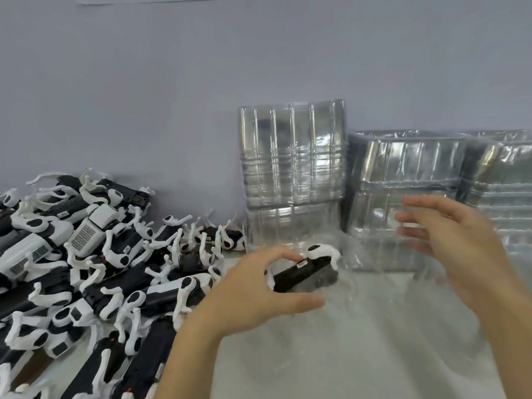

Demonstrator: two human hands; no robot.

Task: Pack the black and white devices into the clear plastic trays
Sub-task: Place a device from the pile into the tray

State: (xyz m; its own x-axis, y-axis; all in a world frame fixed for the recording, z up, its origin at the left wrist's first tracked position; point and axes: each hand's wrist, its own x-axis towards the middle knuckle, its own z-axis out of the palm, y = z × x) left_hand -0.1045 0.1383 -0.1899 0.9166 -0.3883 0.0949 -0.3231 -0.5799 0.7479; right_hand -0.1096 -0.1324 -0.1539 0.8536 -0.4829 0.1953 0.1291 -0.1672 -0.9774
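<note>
Two bare forearms reach forward from the bottom edge over a pale counter point(331, 355). On the left, the left hand point(253, 289) is turned palm-down with thumb and fingers curved round one black and white device point(305, 270), gripping its near end; the device lies slanted, its black body pointing away and to the right, its white curved arm at the far end. It seems to sit in or against a clear plastic tray point(359, 298) lying flat on the counter, though the tray's outline is blurred and hard to trace. On the right, the right hand point(449, 234) is raised higher, fingers spread and loosely straight, grasping nothing, blurred, in front of stacked clear trays point(403, 168) standing against the grey wall point(259, 53). More upright trays point(290, 154) stand just left of those. At far left a heap of devices point(86, 254) covers the counter.
</note>
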